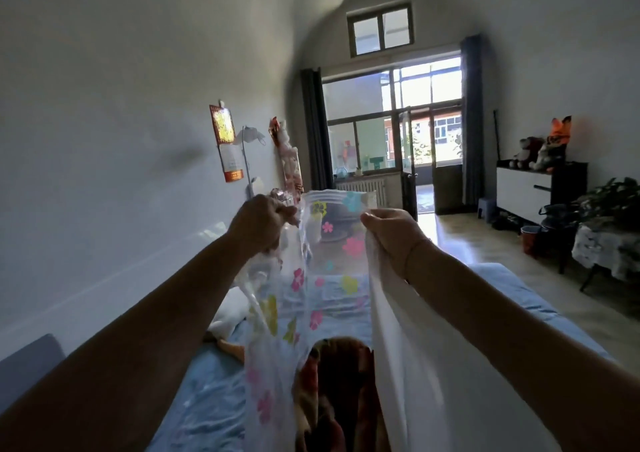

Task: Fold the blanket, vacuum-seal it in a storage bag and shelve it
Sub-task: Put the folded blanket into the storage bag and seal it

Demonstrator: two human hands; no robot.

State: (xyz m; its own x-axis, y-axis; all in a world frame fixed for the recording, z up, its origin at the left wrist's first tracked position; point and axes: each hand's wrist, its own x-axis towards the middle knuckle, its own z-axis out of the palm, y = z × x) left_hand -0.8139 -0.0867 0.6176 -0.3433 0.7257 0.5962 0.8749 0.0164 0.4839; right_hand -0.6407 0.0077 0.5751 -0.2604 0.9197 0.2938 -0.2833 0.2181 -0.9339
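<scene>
A clear plastic storage bag (318, 278) printed with coloured flowers hangs lifted in front of me over the bed. My left hand (259, 223) pinches the left side of its open top edge. On the other side, my right hand (391, 233) grips the right side of the top, where the white plastic (415, 365) hangs down in folds. A blanket (336, 396) with a brown, red and orange pattern sits low inside the bag, at the bottom of the view. The lower part of the bag is cut off by the frame.
A bed with a blue sheet (214, 399) lies beneath the bag, along the left wall. A white pillow (228, 316) lies by that wall. To the right stand a white cabinet (523, 192) with soft toys, a plant (613, 199) and a covered table (606, 247).
</scene>
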